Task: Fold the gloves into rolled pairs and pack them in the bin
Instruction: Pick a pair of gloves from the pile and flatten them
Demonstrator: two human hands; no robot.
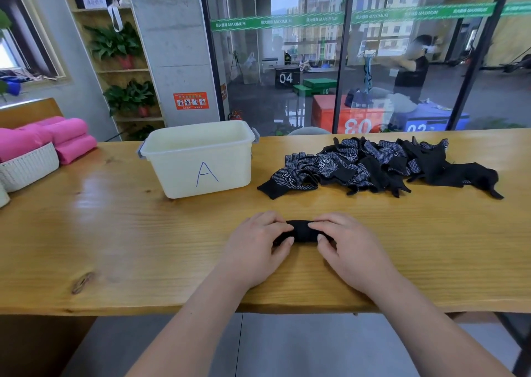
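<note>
A black rolled glove pair point(301, 232) lies on the wooden table point(115, 233) near its front edge. My left hand point(258, 244) grips its left end, fingers curled over the top and thumb in front. My right hand point(347, 244) grips its right end the same way. Most of the roll is hidden under my fingers. A loose pile of black gloves point(379, 164) with white dots lies behind and to the right. The cream bin point(201, 161) marked "A" stands behind and to the left; no gloves show inside from this angle.
A white woven basket point(27, 167) with pink rolled towels point(54, 138) sits at the far left of the table. A glass wall runs behind the table, with a person beyond it. Bare wood stretches between my hands and the bin.
</note>
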